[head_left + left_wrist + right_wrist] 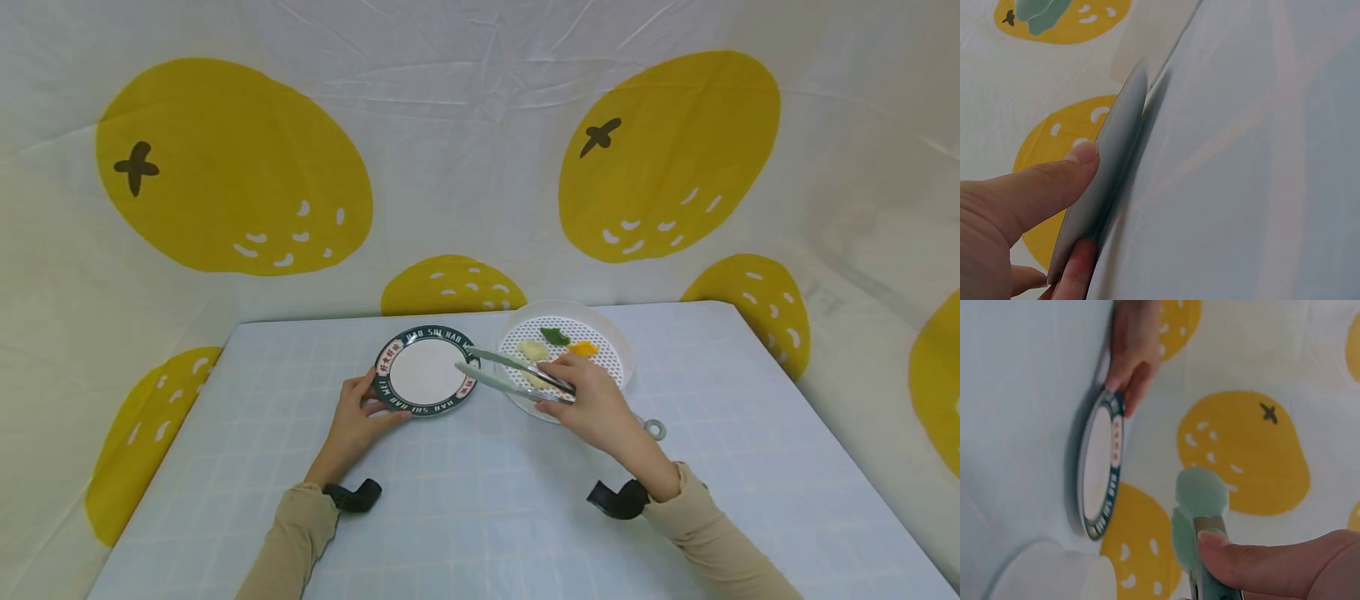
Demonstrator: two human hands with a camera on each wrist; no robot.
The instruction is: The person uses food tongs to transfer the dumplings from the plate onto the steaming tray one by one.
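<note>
My left hand grips the near-left rim of a round plate with a white middle and a dark green lettered border. In the left wrist view the thumb lies over the plate's edge and fingers reach under it. My right hand holds silver tongs with pale green tips. Those tips stand apart, with nothing visible between them, and overlap the plate's right rim in the head view. Beneath the right hand is a white perforated basket containing a green leafy piece, an orange piece and pale rounded pieces.
A pale checked cloth covers the table, whose back edge meets a hanging with yellow fruit prints. The grey ring end of the tongs sticks out beyond the right wrist. Black wrist straps sit at both cuffs.
</note>
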